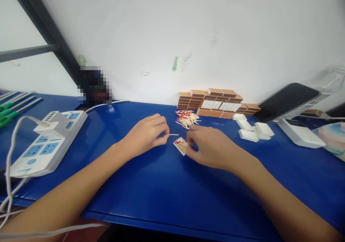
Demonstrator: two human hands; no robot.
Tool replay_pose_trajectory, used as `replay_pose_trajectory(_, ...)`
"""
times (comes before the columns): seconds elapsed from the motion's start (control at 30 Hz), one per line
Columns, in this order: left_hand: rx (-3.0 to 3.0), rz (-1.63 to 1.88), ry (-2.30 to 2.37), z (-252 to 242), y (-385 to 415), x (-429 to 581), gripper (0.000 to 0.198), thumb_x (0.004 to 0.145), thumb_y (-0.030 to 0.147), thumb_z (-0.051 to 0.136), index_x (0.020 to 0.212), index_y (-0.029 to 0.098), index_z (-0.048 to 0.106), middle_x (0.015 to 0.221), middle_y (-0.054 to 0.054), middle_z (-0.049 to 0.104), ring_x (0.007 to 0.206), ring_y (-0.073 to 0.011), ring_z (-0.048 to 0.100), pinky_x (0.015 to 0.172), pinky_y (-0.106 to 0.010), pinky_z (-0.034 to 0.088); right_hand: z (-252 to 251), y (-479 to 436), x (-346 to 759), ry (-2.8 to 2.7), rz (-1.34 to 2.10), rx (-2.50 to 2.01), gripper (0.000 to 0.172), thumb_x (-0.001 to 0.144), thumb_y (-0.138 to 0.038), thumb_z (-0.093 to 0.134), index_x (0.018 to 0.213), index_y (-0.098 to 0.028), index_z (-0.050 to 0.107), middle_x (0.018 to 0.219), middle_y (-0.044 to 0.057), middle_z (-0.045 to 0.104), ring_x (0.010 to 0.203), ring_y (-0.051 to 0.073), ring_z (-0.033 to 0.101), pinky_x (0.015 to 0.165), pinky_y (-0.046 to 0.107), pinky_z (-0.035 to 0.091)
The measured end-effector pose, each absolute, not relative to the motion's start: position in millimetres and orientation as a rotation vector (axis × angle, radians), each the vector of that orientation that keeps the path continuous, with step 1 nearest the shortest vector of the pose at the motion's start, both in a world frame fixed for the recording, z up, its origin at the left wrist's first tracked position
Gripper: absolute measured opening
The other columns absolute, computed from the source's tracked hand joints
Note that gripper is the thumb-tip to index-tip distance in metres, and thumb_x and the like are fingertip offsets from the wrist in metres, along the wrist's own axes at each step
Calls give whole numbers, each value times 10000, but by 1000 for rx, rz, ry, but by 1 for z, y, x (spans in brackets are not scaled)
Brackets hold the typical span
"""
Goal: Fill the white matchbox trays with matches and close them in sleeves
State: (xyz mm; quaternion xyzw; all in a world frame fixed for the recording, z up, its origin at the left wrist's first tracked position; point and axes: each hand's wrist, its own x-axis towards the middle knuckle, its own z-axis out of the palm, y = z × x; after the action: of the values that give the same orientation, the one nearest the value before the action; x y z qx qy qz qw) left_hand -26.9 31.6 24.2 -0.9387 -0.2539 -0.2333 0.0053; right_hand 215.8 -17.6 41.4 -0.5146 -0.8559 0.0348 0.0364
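Observation:
Between thumb and fingertips, my left hand [147, 136] pinches a single match [174, 135], its stick pointing right. A small open white matchbox tray [179, 145], partly filled with red-tipped matches, sits just right of it on the blue table. My right hand [208, 145] is closed at the tray's right edge, thumb and fingertips gripping it there; the hand covers part of that side. Just behind the hands lies a loose pile of red-tipped matches [187, 118].
Matchboxes [215, 101] are stacked against the wall behind the pile. Several white trays [248, 135] lie to the right, near a phone [288, 101] and a white device [300, 133]. A power strip [45, 145] with white cables and green-handled tools [16, 109] occupy the left.

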Motion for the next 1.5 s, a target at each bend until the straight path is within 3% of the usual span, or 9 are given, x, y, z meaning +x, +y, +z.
replay_pose_trajectory(0.3,-2886,-731,-739,30,27,-24,178,1026,196,543,909,153,670,930,-64,666,870,-190,575,798,-334,488,43,-13,217,-2641,269,-1593,128,829,-237,668,727,-219,593,810,46,702,724,195,615,643,318,368)
replay_pose_trajectory(0.57,-2884,-728,-746,30,27,-25,187,1031,215,539,913,159,674,930,-66,670,868,-194,580,799,-343,496,38,-8,219,-2531,221,-1555,217,981,-315,583,816,-206,672,902,59,712,791,198,649,679,318,403)
replay_pose_trajectory(0.97,-2874,-721,-778,29,27,-25,183,1035,217,537,911,166,662,932,-59,668,866,-188,575,802,-328,485,26,-14,213,-2565,182,-1600,290,1022,-311,531,766,-204,615,874,54,685,734,181,617,632,312,347)
replay_pose_trajectory(1.13,-2856,-733,-751,31,26,-24,191,1035,216,535,910,157,666,929,-63,668,876,-193,577,809,-333,490,30,-11,218,-2571,214,-1620,228,1009,-286,555,811,-201,631,892,56,687,760,188,632,641,303,362)
replay_pose_trajectory(1.3,-2858,-733,-769,30,27,-26,185,1036,223,542,917,157,667,939,-60,669,888,-191,585,817,-329,495,33,-8,226,-2431,175,-1605,49,951,-231,623,968,-208,663,1013,57,697,836,200,659,691,296,414)
replay_pose_trajectory(1.5,-2852,-741,-742,26,29,-25,164,1017,195,562,902,156,671,923,-52,666,871,-189,579,803,-329,498,25,-2,230,-2456,247,-1540,123,994,-280,607,1053,-214,692,1069,77,702,860,211,671,726,311,456)
